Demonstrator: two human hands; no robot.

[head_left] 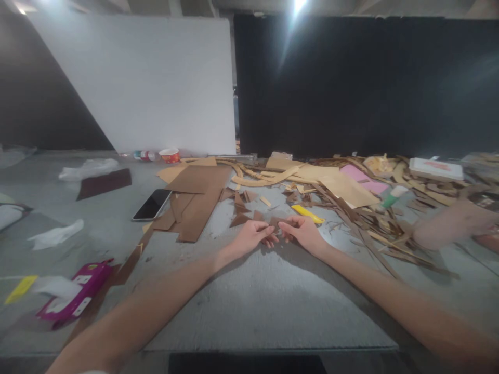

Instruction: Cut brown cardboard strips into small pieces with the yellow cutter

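My left hand (252,235) and my right hand (303,231) meet over the middle of the grey table (249,306). Together their fingertips pinch a small brown cardboard piece (276,223) held just above the tabletop. Both hands have their fingers curled around its edges. A yellow utility knife (307,213) lies just beyond my right hand. Small brown cardboard triangles (239,210) lie scattered just beyond my left hand.
Large brown cardboard sheets (197,195) and a black phone (152,204) lie at the left back. A heap of cardboard strips (351,208), a pink sheet (362,179) and a glue stick (393,197) fill the right. A magenta box (76,296) sits near left. Another person's arm (448,226) rests at right.
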